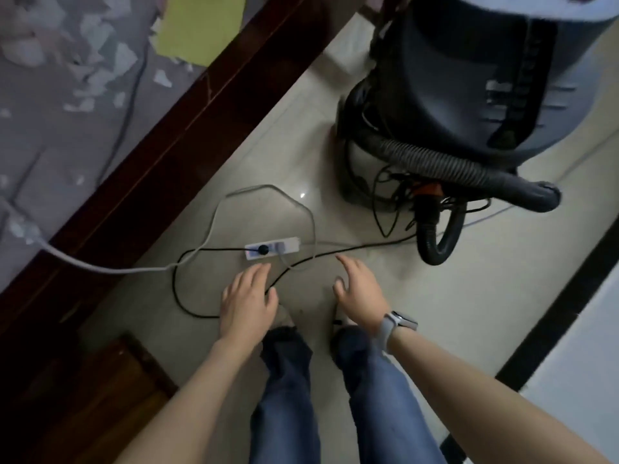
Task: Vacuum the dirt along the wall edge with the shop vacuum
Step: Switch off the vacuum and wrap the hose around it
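Nearest me: my knees in blue jeans [378, 396] are showing at the bottom edge of the floor [385, 296], and I am bending over them.
Left hand: my left hand [249, 299] is reaching down with fingers loosely spread, holding nothing, hovering over the black cord [187, 303].
Right hand: my right hand [361, 289] is also hanging empty, fingers relaxed and pointing forward, with a watch [398, 324] on its wrist.
Cords: the black cord is looping on the floor under my left hand and plugging into the white power strip [272, 248] just ahead of both hands; the strip's own white cable [100, 267] is running off towards the left wall.
Shop vacuum: the shop vacuum [469, 95] is standing further off, ahead and to my right, so my right hand is the nearer one.
Hose: its ribbed hose [445, 162] is lying across the drum's base, long axis running left to right, then curling down to the floor.
Wall edge: the dark wooden skirting [167, 162] is running diagonally along the floor's left edge.
Hard to tell: I am not making out any dirt along that edge, and the vacuum's top is cut off and blurred.
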The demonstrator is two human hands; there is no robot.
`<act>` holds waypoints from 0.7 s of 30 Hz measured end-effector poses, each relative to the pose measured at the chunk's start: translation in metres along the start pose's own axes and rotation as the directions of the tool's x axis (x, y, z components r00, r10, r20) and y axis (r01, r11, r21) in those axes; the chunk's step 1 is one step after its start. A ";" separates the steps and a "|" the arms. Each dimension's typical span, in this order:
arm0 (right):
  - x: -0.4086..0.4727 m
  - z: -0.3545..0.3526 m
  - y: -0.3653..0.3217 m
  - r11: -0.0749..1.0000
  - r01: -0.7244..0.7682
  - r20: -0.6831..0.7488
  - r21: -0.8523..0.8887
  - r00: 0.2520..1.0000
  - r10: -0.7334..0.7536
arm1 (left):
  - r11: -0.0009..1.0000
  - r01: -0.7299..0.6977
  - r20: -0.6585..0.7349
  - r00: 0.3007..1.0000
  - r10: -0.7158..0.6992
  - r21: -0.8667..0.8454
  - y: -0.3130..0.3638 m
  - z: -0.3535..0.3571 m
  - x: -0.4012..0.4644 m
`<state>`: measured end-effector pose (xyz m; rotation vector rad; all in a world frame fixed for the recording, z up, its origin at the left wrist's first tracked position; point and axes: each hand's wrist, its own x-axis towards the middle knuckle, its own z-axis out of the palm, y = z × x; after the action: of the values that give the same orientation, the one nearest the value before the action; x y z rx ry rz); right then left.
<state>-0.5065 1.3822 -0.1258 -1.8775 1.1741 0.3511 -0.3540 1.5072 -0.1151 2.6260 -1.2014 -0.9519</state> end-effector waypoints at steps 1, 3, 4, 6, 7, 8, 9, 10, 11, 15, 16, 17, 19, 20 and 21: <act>0.010 0.017 -0.003 0.999 0.028 0.034 -0.034 0.999 -0.027 | 1.000 0.019 0.027 0.999 -0.019 -0.004 -0.019 0.011 0.002; 0.036 0.048 0.001 0.990 0.083 0.106 -0.112 0.992 -0.071 | 0.999 0.029 0.042 0.999 -0.028 -0.022 -0.051 0.040 0.015; 0.054 0.065 0.008 0.981 0.116 0.139 -0.158 0.986 -0.094 | 0.999 0.036 0.052 0.998 -0.035 -0.029 -0.067 0.059 0.027; 0.099 0.102 0.030 0.945 0.204 0.193 -0.256 0.969 -0.157 | 0.998 0.053 0.086 0.995 -0.050 -0.032 -0.102 0.107 0.060; 0.125 0.121 0.042 0.919 0.251 0.218 -0.305 0.957 -0.189 | 0.998 0.057 0.103 0.993 -0.054 -0.023 -0.120 0.132 0.078; 0.150 0.140 0.055 0.893 0.289 0.243 -0.345 0.946 -0.212 | 0.999 0.046 0.098 0.994 -0.044 -0.011 -0.136 0.156 0.095; 0.177 0.160 0.067 0.869 0.321 0.260 -0.376 0.937 -0.233 | 1.000 0.003 0.067 0.998 -0.003 0.003 -0.154 0.180 0.115; 0.202 0.178 0.077 0.846 0.354 0.277 -0.399 0.926 -0.257 | 0.998 -0.056 0.026 0.998 0.055 0.027 -0.170 0.203 0.136; 0.227 0.196 0.086 0.823 0.394 0.295 -0.409 0.911 -0.289 | 0.989 -0.117 -0.033 0.992 0.120 0.089 -0.182 0.223 0.156; 0.305 0.255 0.115 0.716 0.573 0.386 -0.398 0.813 -0.436 | 0.852 -0.298 -0.141 0.910 0.389 0.430 -0.211 0.273 0.232; 0.315 0.265 0.119 0.715 0.577 0.395 -0.395 0.809 -0.436 | 0.821 -0.303 -0.134 0.901 0.412 0.484 -0.215 0.281 0.246; 0.322 0.272 0.123 0.738 0.555 0.383 -0.385 0.823 -0.419 | 0.799 -0.307 -0.129 0.895 0.428 0.518 -0.217 0.286 0.255; 0.332 0.282 0.129 0.781 0.521 0.329 -0.344 0.846 -0.419 | 0.758 -0.344 -0.130 0.864 0.487 0.553 -0.222 0.288 0.267; 0.334 0.283 0.129 0.791 0.518 0.313 -0.325 0.848 -0.427 | 0.737 -0.367 -0.134 0.842 0.522 0.567 -0.224 0.287 0.270; 0.334 0.283 0.129 0.796 0.517 0.310 -0.315 0.849 -0.428 | 0.722 -0.389 -0.138 0.823 0.552 0.572 -0.227 0.286 0.273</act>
<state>-0.3856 1.3858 -0.5661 -2.3276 0.4613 0.5208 -0.2375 1.5141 -0.5558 2.4271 -2.1369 -0.1182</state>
